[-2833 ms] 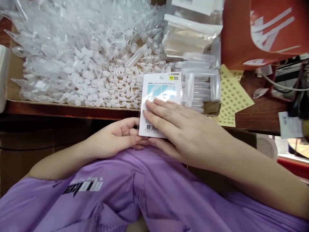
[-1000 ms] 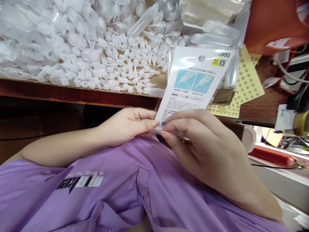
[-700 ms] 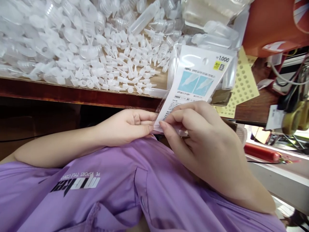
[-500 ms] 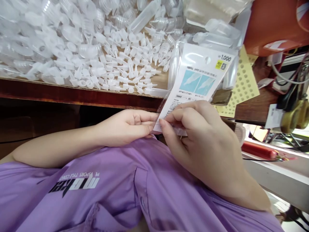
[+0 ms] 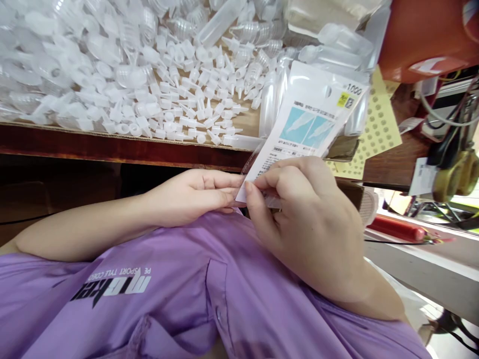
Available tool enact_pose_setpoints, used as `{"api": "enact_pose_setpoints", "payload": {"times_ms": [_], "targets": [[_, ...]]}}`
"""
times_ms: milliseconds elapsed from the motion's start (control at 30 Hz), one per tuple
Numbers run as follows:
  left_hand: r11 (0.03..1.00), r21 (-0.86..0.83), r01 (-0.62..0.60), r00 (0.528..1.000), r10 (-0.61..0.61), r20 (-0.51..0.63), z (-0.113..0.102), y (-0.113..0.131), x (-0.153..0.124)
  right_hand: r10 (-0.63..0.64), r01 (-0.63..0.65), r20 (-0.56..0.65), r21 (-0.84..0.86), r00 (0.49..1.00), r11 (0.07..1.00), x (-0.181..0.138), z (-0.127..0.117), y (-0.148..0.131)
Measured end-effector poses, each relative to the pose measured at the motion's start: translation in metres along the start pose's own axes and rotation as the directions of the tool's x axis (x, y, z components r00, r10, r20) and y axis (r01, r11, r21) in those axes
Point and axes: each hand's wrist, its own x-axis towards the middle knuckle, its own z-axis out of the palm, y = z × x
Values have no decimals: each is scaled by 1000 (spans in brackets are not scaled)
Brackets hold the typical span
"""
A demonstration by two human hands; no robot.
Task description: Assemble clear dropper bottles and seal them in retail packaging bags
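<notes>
A clear plastic packet point(image 5: 304, 123) with a white printed card, two blue pictures and a yellow price mark stands tilted before the desk edge. My left hand point(image 5: 187, 195) pinches its lower left corner with closed fingers. My right hand point(image 5: 303, 214) curls closed over the packet's bottom edge, thumb and fingertips pressed on the flap there. Clear bottles show through the packet's upper left.
A flat cardboard tray point(image 5: 247, 127) on the wooden desk holds several clear bottles, caps and nozzle tips point(image 5: 194, 107). A yellow dotted sticker sheet point(image 5: 377, 134) lies to the right, under an orange box point(image 5: 419, 35). Cables and a brass-coloured tool point(image 5: 454, 172) sit at far right.
My right hand went from lying flat on the packet to pinching its bottom edge. The packet has tilted to the right and both hands work its lower flap.
</notes>
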Motion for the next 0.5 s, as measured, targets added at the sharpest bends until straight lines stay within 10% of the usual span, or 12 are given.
{"api": "enact_pose_setpoints", "payload": {"times_ms": [500], "targets": [[959, 255, -124, 988, 142, -54, 8, 2, -1, 35, -32, -43, 76, 998, 997, -8, 7, 1]]}}
